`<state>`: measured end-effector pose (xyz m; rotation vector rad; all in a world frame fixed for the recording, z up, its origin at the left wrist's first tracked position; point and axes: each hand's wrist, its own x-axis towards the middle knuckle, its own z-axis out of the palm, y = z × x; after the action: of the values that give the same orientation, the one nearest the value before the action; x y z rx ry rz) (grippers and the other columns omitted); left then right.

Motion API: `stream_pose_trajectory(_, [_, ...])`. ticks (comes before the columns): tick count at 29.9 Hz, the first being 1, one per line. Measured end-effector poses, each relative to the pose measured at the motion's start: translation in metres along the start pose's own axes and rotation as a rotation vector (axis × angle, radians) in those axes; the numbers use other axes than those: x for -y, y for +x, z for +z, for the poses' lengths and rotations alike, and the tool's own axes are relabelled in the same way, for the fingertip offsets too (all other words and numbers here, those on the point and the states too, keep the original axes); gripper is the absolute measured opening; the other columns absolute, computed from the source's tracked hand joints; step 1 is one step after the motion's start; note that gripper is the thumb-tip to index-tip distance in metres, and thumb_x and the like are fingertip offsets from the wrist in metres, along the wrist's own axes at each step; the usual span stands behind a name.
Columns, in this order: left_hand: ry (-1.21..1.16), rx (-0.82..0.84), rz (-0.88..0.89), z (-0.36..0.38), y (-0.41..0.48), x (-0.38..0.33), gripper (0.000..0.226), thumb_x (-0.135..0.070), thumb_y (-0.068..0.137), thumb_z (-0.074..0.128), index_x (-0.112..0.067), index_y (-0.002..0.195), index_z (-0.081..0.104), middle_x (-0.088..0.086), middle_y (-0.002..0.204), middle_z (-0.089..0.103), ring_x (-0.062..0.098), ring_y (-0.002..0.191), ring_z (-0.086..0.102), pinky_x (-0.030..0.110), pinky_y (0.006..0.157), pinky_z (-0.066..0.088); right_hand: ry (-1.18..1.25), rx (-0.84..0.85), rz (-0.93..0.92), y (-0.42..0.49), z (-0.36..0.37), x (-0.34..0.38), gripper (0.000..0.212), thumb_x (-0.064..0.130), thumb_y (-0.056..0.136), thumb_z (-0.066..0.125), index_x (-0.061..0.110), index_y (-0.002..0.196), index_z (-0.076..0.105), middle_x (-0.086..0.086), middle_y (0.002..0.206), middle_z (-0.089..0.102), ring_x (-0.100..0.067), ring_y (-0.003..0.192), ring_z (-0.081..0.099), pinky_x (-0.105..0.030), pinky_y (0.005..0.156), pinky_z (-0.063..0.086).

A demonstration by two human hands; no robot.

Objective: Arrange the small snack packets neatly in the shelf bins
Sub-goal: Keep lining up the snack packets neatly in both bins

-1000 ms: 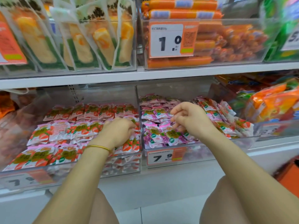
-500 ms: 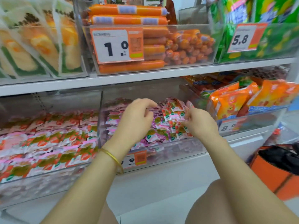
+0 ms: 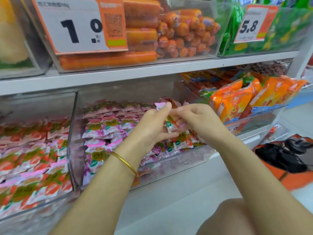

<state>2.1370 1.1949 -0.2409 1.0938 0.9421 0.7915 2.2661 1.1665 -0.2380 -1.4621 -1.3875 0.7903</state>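
Having drawn together, left hand (image 3: 152,128) and right hand (image 3: 201,122) grip packets (image 3: 170,126).

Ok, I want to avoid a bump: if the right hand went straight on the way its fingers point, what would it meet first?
The right hand points left, so it would likely meet the small packets held between the hands, then the left hand; depth is hard to judge.

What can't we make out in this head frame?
Head view only:
- How many packets the left hand and right hand grip: the fingers overlap them, and there is motion blur.
- Middle bin price tag: the left forearm covers it.
- Small print on the 1.0 tag: blurred.
- Left bin: cut off by the frame's left edge.
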Motion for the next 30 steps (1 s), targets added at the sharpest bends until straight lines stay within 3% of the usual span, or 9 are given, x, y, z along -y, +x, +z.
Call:
stream_pose_trajectory(2, [0.057,-0.125,0.087,-0.005,0.003,-0.001,0.011,-0.013,0.096,0.048,-0.003,0.098,0.053,0.008,0.09,0.059,0.023,0.074,0.068,0.034,0.069,0.06,-0.021,-0.096,0.044,0.006,0.0,-0.006,0.022,0.011,0.093,0.051,0.0,0.098,0.07,-0.012,0.081,0.066,-0.018,0.072,0.059,-0.034,0.066,0.053])
stream_pose_trajectory(4, [0.159,-0.213,0.173,-0.014,0.005,-0.004,0.007,-0.002,0.094,0.045,-0.004,0.1,0.048,0.003,0.083,0.052,0.016,0.07,0.065,0.029,0.063,0.06,-0.516,-0.138,0.023,0.013,-0.001,-0.021,0.021,0.014,0.091,0.054,0.004,0.103,0.068,-0.007,0.089,0.066,-0.02,0.083,0.06,-0.032,0.074,0.048])
stream_pose_trajectory(6, [0.216,-0.237,0.216,-0.024,0.005,-0.006,0.016,0.002,0.093,0.043,-0.005,0.106,0.048,0.006,0.092,0.055,0.017,0.075,0.065,0.028,0.062,0.06,-0.902,0.034,0.083,0.016,0.009,-0.03,0.031,0.022,0.088,0.058,0.006,0.114,0.06,-0.011,0.104,0.063,-0.028,0.1,0.058,-0.033,0.078,0.045])
stream_pose_trajectory(9, [0.222,-0.239,0.208,-0.036,0.001,-0.006,0.022,0.0,0.094,0.044,-0.007,0.114,0.049,0.009,0.103,0.06,0.019,0.084,0.067,0.031,0.068,0.06,-1.084,0.175,0.157,0.018,0.022,-0.033,0.043,0.03,0.088,0.061,0.011,0.123,0.047,-0.012,0.118,0.055,-0.034,0.116,0.046,-0.038,0.08,0.043])
stream_pose_trajectory(15, [0.199,-0.182,0.221,-0.043,-0.004,-0.002,0.018,-0.004,0.094,0.046,-0.009,0.11,0.052,0.007,0.105,0.062,0.018,0.087,0.068,0.029,0.07,0.059,-1.004,0.217,0.129,0.024,0.019,-0.036,0.068,0.012,0.079,0.069,0.015,0.138,0.036,-0.014,0.126,0.047,-0.035,0.12,0.045,-0.038,0.092,0.044])
stream_pose_trajectory(18, [0.162,-0.16,0.227,-0.042,-0.005,-0.002,0.016,-0.003,0.094,0.046,-0.013,0.104,0.054,0.006,0.104,0.063,0.019,0.091,0.067,0.027,0.069,0.059,-0.649,0.102,0.1,0.026,0.016,-0.03,0.072,0.0,0.077,0.069,0.016,0.14,0.038,-0.007,0.115,0.052,-0.023,0.106,0.053,-0.027,0.083,0.044])
stream_pose_trajectory(21, [0.144,-0.147,0.24,-0.041,-0.006,-0.002,0.021,-0.001,0.094,0.045,-0.019,0.092,0.055,0.006,0.099,0.065,0.019,0.088,0.068,0.028,0.068,0.059,-0.319,-0.017,0.161,0.029,0.016,-0.029,0.069,0.002,0.077,0.073,0.012,0.138,0.043,-0.005,0.107,0.053,-0.019,0.096,0.053,-0.03,0.085,0.047])
stream_pose_trajectory(26, [0.116,-0.146,0.239,-0.042,-0.007,-0.003,0.023,-0.001,0.094,0.045,-0.02,0.087,0.055,0.004,0.097,0.066,0.016,0.083,0.069,0.028,0.068,0.059,-0.694,0.103,0.199,0.032,0.034,-0.035,0.057,0.019,0.083,0.07,0.004,0.13,0.042,-0.013,0.12,0.057,-0.028,0.108,0.055,-0.035,0.081,0.046])
stream_pose_trajectory(30, [0.097,-0.162,0.231,-0.047,-0.008,-0.004,0.023,-0.001,0.094,0.045,-0.021,0.089,0.055,0.003,0.097,0.067,0.015,0.08,0.07,0.031,0.071,0.059,-0.878,0.116,0.197,0.035,0.05,-0.036,0.047,0.022,0.086,0.065,0.005,0.12,0.038,-0.014,0.11,0.057,-0.03,0.093,0.055,-0.035,0.066,0.04])
